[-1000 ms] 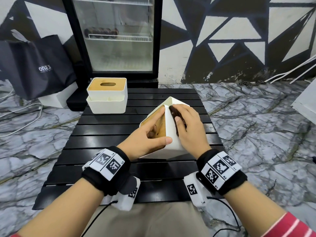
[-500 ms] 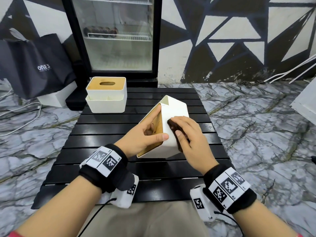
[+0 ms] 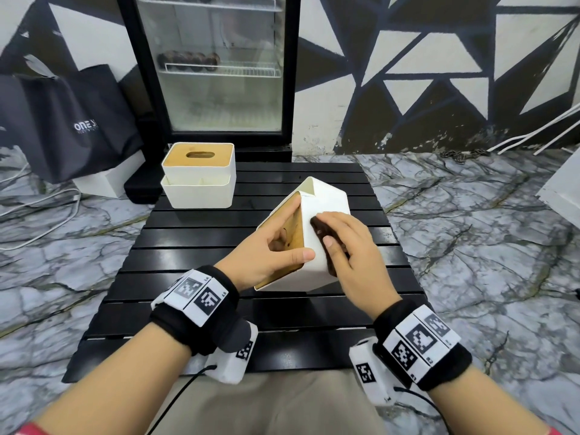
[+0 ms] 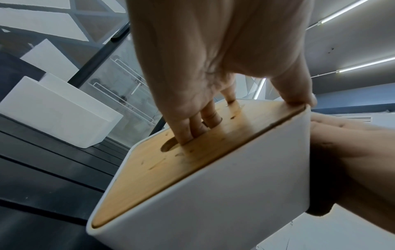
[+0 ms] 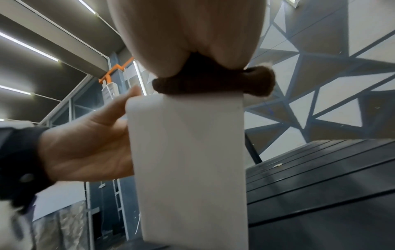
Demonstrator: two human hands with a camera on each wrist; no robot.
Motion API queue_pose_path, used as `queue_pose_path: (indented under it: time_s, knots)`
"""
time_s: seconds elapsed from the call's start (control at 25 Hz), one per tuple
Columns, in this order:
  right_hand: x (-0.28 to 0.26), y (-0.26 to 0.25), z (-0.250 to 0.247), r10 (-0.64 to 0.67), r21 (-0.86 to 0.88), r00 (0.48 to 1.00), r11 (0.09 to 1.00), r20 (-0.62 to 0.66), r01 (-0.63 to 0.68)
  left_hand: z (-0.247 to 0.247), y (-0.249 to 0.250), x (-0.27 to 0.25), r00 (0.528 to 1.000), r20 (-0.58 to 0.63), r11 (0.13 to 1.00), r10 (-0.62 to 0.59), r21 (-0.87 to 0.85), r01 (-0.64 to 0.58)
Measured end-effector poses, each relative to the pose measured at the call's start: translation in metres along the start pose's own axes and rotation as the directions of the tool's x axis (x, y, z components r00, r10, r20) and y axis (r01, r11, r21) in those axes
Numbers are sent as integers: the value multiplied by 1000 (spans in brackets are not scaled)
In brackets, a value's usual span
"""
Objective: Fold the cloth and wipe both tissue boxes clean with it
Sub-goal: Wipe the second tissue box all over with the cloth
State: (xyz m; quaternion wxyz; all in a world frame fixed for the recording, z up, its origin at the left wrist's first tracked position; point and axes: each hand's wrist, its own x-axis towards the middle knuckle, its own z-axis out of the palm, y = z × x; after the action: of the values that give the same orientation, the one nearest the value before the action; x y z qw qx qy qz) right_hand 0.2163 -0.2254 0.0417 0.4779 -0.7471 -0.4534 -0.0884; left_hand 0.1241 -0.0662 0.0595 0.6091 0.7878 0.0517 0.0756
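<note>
A white tissue box (image 3: 329, 199) with a wooden lid stands tilted on one end in the middle of the black slatted table (image 3: 219, 293). My left hand (image 3: 270, 246) grips it, fingers (image 4: 192, 128) hooked into the lid slot and thumb on the white edge. My right hand (image 3: 351, 246) holds a folded dark brown cloth (image 3: 320, 229) against the box's white side (image 5: 188, 160). The cloth (image 5: 213, 82) bulges out from under the palm. The second tissue box (image 3: 199, 180) sits upright at the table's back left corner, untouched.
A glass-door fridge (image 3: 216, 73) stands just behind the table. A dark bag (image 3: 72, 120) and a white box sit on the marble floor at the left, with cables nearby. My lap is at the table's near edge.
My right hand slid the cloth down the box's white side, from near the top end toward me. The left hand kept its grip and turned the box slightly.
</note>
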Motion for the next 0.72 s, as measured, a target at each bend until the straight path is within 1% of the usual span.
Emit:
queue_pose_path:
  time_s: [0.08, 0.16, 0.28, 0.48, 0.6, 0.72]
  knots:
    - [6, -1, 0, 75, 8, 997, 997, -30, -75, 2, 0, 4, 1000, 13, 1000, 1, 22, -1]
    - [9, -9, 4, 91, 25, 995, 996, -46, -89, 4, 2, 8, 1000, 27, 999, 0, 33, -1]
    - [0, -17, 11, -7, 35, 999, 999, -36, 9, 2, 5, 7, 999, 39, 1000, 10, 16, -11]
    - [-15, -4, 1, -120, 28, 992, 993, 39, 119, 1, 1, 5, 999, 46, 1000, 9, -17, -8]
    - [-7, 2, -2, -130, 13, 990, 991, 62, 129, 1, 1, 4, 998, 55, 1000, 14, -1, -14]
    - [8, 3, -2, -118, 8, 993, 993, 25, 118, 3, 3, 3, 998, 56, 999, 21, 31, -23]
